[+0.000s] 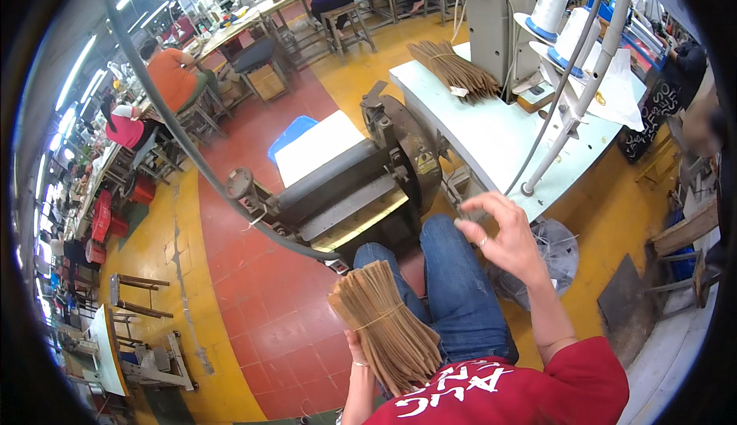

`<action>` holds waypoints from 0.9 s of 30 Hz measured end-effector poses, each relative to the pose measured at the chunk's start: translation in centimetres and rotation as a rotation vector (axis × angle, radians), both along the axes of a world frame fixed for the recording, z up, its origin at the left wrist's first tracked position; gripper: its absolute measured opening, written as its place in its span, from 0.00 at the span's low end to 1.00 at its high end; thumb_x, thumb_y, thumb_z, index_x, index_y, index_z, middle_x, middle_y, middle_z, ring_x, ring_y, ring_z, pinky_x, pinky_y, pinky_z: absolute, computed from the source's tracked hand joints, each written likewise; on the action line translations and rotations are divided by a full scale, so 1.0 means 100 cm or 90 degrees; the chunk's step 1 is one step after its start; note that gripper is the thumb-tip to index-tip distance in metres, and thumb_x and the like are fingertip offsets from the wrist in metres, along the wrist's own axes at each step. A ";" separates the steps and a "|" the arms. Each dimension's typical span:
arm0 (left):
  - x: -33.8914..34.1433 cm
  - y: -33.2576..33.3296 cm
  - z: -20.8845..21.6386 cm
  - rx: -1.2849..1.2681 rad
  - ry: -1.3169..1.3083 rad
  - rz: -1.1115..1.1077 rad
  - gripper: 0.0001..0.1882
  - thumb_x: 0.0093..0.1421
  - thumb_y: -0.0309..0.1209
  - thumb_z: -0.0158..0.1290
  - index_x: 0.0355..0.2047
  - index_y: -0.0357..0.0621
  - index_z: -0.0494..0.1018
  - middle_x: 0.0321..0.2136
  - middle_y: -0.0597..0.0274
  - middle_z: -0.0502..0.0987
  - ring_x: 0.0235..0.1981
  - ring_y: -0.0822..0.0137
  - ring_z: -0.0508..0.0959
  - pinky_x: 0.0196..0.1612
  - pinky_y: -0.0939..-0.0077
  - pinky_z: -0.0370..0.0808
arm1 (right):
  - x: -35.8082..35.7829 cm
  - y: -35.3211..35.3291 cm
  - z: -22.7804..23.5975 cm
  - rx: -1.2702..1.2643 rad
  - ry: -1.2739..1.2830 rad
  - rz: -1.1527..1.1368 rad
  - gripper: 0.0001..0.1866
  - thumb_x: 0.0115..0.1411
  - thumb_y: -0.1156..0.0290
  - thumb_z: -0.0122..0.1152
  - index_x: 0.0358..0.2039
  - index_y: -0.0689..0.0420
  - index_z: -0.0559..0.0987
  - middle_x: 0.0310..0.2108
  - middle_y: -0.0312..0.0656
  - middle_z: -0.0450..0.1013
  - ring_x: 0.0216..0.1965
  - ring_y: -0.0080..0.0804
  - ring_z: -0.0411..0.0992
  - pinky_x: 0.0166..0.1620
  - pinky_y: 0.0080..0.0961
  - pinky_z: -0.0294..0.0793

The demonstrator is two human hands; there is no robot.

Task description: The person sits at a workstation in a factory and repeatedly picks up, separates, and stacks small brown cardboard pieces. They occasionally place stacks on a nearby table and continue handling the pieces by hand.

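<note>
A thick bundle of brown strips (384,325), bound round the middle with a thin band, leans over my lap. My left hand (358,348) grips it from the left side, and most of its fingers are hidden behind the strips. My right hand (503,233) is raised above my right knee, well apart from the bundle. Its fingers are curved, with the thumb apart from the fingertips and nothing visible between them. In front of my knees stands a dark metal machine (338,206) with a long roller-like bar and a white board (321,148) behind it.
At the right, a pale table (468,129) carries another brown bundle (453,70), white thread cones (549,10) and a grey machine column (490,33). A curved dark pole (165,110) crosses the left. Several people sit at far workbenches. A plastic bag (549,252) stands by my right leg.
</note>
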State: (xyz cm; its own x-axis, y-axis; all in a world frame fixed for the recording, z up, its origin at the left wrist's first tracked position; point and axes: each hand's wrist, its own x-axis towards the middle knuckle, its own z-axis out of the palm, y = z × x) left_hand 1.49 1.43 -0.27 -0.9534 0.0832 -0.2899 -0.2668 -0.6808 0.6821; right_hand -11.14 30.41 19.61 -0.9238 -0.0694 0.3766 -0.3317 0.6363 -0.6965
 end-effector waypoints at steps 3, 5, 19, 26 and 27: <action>0.007 -0.001 -0.012 0.025 -0.029 0.032 0.53 0.49 0.69 0.50 0.62 0.41 0.55 0.56 0.50 0.65 0.54 0.54 0.70 0.53 0.56 0.73 | -0.028 -0.003 0.000 0.083 -0.019 -0.013 0.23 0.54 0.61 0.64 0.47 0.60 0.73 0.45 0.47 0.70 0.49 0.43 0.68 0.53 0.34 0.66; 0.009 -0.004 -0.025 0.066 -0.060 0.041 0.48 0.54 0.65 0.50 0.61 0.40 0.56 0.55 0.48 0.67 0.52 0.52 0.72 0.52 0.54 0.74 | -0.045 -0.004 0.004 0.154 -0.023 0.009 0.26 0.55 0.58 0.64 0.51 0.57 0.71 0.49 0.48 0.67 0.53 0.46 0.65 0.56 0.37 0.62; -0.026 -0.040 -0.061 0.343 -0.059 0.075 0.41 0.56 0.58 0.51 0.61 0.42 0.59 0.55 0.48 0.68 0.53 0.51 0.72 0.53 0.53 0.72 | -0.318 0.005 0.007 0.402 -0.159 -0.153 0.38 0.51 0.48 0.64 0.58 0.53 0.66 0.58 0.57 0.62 0.60 0.52 0.60 0.60 0.48 0.61; -0.049 -0.054 -0.021 0.376 -0.021 0.116 0.43 0.55 0.59 0.52 0.61 0.41 0.58 0.55 0.47 0.67 0.53 0.51 0.71 0.53 0.52 0.72 | -0.414 0.067 -0.032 0.488 -0.319 -0.269 0.74 0.32 0.28 0.66 0.69 0.53 0.36 0.65 0.58 0.51 0.67 0.54 0.49 0.64 0.53 0.51; -0.050 -0.055 -0.018 0.378 -0.016 0.127 0.43 0.55 0.59 0.52 0.61 0.41 0.58 0.55 0.47 0.67 0.53 0.50 0.71 0.53 0.52 0.71 | -0.419 0.071 -0.035 0.486 -0.347 -0.267 0.75 0.31 0.27 0.65 0.69 0.52 0.33 0.66 0.58 0.48 0.67 0.53 0.48 0.65 0.51 0.49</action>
